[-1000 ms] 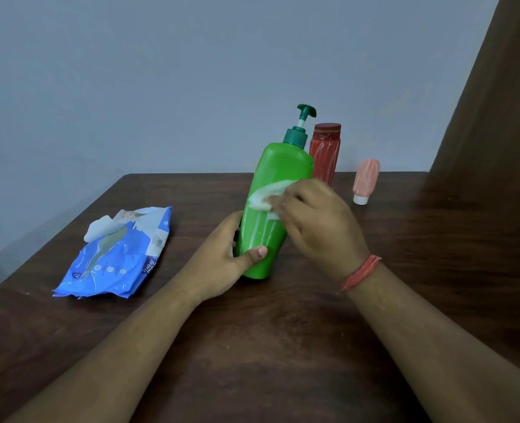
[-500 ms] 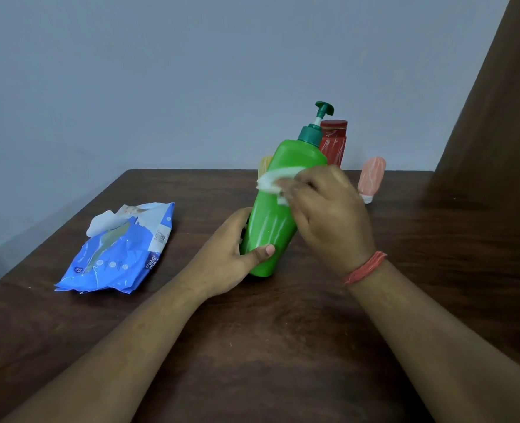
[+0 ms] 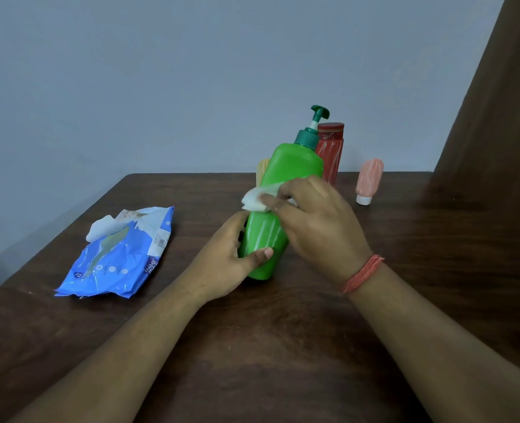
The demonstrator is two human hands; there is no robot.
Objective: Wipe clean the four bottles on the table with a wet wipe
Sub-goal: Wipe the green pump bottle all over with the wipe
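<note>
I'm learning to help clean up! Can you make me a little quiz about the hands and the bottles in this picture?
1. True or false: the green pump bottle lies flat on the table.
2. Which hand presses the white wipe on the bottle? A) left hand B) right hand
3. Fill in: the blue wipes pack lies on the person's ____ side.

Key:
1. False; it stands tilted, gripped low by the left hand.
2. B
3. left

Wet wipe [image 3: 257,199] lower on green bottle [image 3: 286,175]
</note>
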